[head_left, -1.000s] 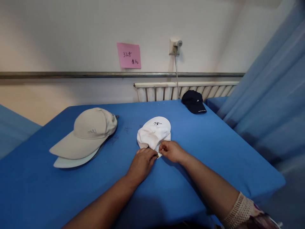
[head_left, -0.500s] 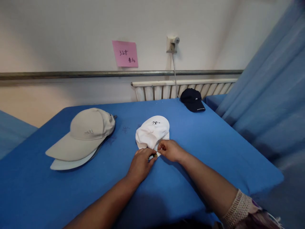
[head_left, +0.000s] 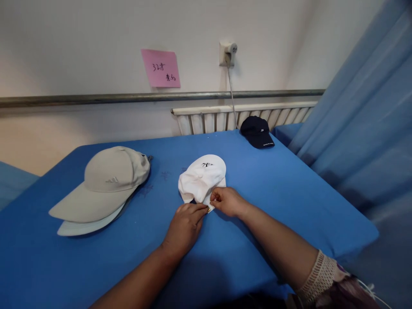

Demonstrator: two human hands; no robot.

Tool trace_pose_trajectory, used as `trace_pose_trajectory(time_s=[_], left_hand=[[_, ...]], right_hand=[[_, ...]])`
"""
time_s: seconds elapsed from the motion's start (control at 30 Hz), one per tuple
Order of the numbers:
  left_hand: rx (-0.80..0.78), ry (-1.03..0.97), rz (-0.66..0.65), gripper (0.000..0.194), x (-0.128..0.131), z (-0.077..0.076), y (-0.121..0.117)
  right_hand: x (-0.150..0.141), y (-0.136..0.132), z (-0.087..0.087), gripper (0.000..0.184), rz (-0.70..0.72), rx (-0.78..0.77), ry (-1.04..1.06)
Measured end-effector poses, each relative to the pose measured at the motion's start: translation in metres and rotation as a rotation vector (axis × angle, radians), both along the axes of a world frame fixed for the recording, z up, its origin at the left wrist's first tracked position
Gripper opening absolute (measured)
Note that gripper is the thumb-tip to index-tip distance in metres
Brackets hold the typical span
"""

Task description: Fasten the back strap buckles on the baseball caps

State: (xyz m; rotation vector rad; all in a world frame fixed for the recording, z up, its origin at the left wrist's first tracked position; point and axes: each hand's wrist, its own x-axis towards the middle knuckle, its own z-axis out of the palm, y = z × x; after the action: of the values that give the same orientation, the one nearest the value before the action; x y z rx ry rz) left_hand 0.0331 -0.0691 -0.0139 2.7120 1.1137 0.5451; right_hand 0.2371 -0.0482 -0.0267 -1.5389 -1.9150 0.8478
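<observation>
A white baseball cap (head_left: pixel 201 178) lies on the blue-covered table with its brim pointing away from me and a dark mark on the brim. My left hand (head_left: pixel 185 225) is closed at the cap's near edge, its fingertips together on the strap end, where a small yellowish bit shows. From the right, my right hand (head_left: pixel 228 201) pinches the same back edge between thumb and curled fingers. Both hands nearly meet there. The fingers cover most of the strap, so its fastening cannot be made out.
Two stacked caps, a beige one (head_left: pixel 109 176) over a paler one (head_left: pixel 86 226), rest on the left of the table (head_left: pixel 257 253). A navy cap (head_left: pixel 256 131) sits at the far right corner. Behind are a radiator (head_left: pixel 212 122) and rail; a blue curtain (head_left: pixel 360 107) hangs right.
The view has shifted slightly. My left hand has drawn back a little to the left, and its thumb is less visible. My right hand keeps its pinch at the cap's edge.
</observation>
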Motion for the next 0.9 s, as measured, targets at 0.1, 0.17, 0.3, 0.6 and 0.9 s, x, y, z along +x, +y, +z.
trace_pose_trajectory(time_s=[0.1,0.17,0.3,0.6,0.9], left_hand=[[0.005,0.035,-0.025,0.031,-0.0012,-0.0004,-0.0004],[0.003,0.058,-0.044,0.034,-0.0018,-0.0007,-0.0010],[0.039,0.117,-0.088,0.038,-0.0029,-0.0011,-0.0012],[0.082,0.228,-0.130,0.038,-0.0020,-0.0019,0.0008],[0.056,0.181,-0.150,0.039,-0.0043,-0.0008,0.0024]], right_hand=[[-0.0004,-0.0001,0.0019,0.004,-0.008,-0.013,0.003],[-0.0008,-0.0002,0.0037,0.005,-0.008,-0.023,0.005],[-0.0012,0.0007,0.0062,0.004,-0.015,-0.022,-0.003],[-0.0002,0.0034,0.0043,0.003,-0.005,0.003,-0.046],[-0.0011,0.0033,0.0037,0.004,-0.009,0.015,-0.038]])
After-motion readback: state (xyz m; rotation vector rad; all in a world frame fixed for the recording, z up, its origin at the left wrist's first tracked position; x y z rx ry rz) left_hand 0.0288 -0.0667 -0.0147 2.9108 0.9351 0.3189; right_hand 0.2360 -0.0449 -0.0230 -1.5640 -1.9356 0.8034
